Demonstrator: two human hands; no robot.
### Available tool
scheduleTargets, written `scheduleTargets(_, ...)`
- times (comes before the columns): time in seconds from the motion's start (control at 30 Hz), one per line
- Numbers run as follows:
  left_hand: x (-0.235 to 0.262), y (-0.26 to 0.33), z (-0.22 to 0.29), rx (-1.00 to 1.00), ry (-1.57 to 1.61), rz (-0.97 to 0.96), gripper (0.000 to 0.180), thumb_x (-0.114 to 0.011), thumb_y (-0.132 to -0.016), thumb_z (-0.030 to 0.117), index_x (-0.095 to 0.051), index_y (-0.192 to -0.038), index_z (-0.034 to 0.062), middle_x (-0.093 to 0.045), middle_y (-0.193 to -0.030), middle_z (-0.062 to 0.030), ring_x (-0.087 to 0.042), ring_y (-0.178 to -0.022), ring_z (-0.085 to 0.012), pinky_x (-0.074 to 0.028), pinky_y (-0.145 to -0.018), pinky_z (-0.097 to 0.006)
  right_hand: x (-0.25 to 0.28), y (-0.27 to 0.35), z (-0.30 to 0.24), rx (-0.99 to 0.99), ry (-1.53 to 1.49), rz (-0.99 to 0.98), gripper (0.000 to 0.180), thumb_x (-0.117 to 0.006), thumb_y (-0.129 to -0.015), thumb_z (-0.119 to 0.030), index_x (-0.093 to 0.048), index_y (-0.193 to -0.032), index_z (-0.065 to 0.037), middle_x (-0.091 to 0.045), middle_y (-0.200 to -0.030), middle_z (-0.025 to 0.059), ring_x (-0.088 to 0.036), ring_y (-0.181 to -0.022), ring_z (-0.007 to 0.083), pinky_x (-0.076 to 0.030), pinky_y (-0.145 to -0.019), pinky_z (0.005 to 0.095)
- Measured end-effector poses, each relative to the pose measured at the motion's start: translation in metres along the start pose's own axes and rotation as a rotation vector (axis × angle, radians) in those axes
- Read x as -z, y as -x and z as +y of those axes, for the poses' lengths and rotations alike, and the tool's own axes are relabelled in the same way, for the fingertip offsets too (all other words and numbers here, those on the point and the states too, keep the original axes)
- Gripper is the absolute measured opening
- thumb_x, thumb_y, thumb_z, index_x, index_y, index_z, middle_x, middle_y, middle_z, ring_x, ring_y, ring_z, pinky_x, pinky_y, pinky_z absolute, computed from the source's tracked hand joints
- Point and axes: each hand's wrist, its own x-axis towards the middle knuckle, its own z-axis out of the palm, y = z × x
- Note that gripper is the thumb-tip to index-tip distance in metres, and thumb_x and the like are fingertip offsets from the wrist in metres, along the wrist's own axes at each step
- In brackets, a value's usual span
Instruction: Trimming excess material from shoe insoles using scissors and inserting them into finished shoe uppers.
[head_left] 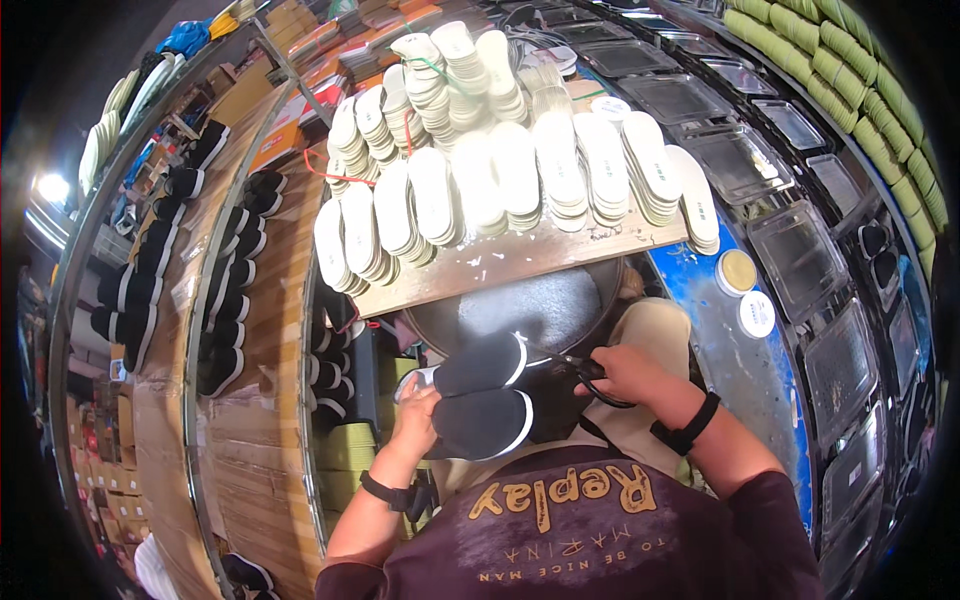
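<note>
My left hand [417, 407] grips a pair of black shoes with white soles [482, 395], held side by side over a round grey basin [520, 305]. My right hand [628, 375] is closed on small black-handled scissors [585, 370], whose blades point left at the edge of the upper shoe. Both wrists wear black bands. The board above the basin carries the stacks of white insoles.
A wooden board [520, 258] holds many stacks of white insoles [500, 170]. Rows of black shoes [225, 290] line the wooden shelves at left. Two round tins [745, 290] sit on a blue surface at right, beside black trays [790, 250] and green rolls [860, 90].
</note>
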Motion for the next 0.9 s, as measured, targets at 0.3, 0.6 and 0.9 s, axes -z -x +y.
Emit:
scheduleTargets(0.3, -0.052, -0.032, -0.023, 0.123, -0.145, 0.379, 0.019, -0.059, -0.073, 0.003, -0.064, -0.092, 0.0, -0.064, -0.088, -0.0184, -0.061, -0.089, -0.0365, -0.047, -0.091, -0.043, -0.016, 0.005, 0.025, -0.29, 0.204, 0.226, 0.06, -0.068, -0.074, -0.058, -0.061, -0.083, 0.001, -0.064, -0.075, 0.0201, -0.064, -0.074, 0.0382, -0.05, -0.068, 0.047)
scheduleTargets(0.6, -0.022, -0.08, 0.066, 0.21, -0.275, -0.331, 0.04, -0.066, -0.079, 0.033, -0.065, -0.103, 0.0009, -0.064, -0.094, -0.0205, -0.063, -0.087, -0.0347, -0.05, -0.076, -0.042, -0.018, 0.021, 0.021, -0.3, 0.143, 0.263, 0.061, -0.068, -0.074, -0.058, -0.06, -0.089, 0.001, -0.064, -0.078, 0.0205, -0.063, -0.076, 0.0395, -0.048, -0.068, 0.0476)
scheduleTargets(0.9, -0.03, 0.01, 0.0, -0.157, -0.285, 0.076, 0.039, -0.074, -0.065, 0.04, -0.058, -0.079, 0.0081, -0.054, -0.079, -0.0107, -0.057, -0.079, -0.029, -0.047, -0.068, -0.04, -0.036, 0.019, -0.007, -0.228, 0.115, 0.231, 0.051, -0.071, -0.073, -0.05, -0.062, -0.094, -0.004, -0.067, -0.081, 0.0183, -0.064, -0.08, 0.0395, -0.049, -0.069, 0.046)
